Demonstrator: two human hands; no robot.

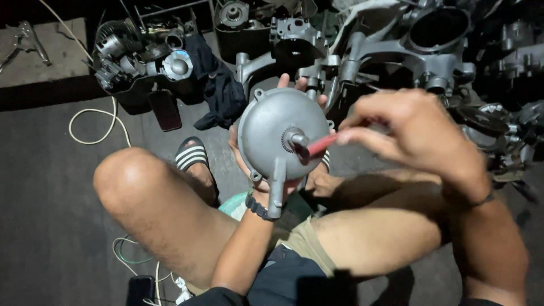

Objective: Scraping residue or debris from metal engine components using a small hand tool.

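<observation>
Harsh head-on light, dark edges, motion blur

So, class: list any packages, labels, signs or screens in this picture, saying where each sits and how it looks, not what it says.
Phone: flat dark rectangle with a reddish sheen, screen off, on the floor left of the dark cloth.
Second dark phone-like slab: bottom edge, beside the white cables.
No packages, labels or signs show.

round metal cover (277,133): dull grey
tool (319,145): red
sandal (191,154): black, white stripes
cloth (218,85): dark blue
cord (90,122): pale cream
shorts (303,241): tan
wristband (258,208): black
floor (45,187): dark grey
</observation>
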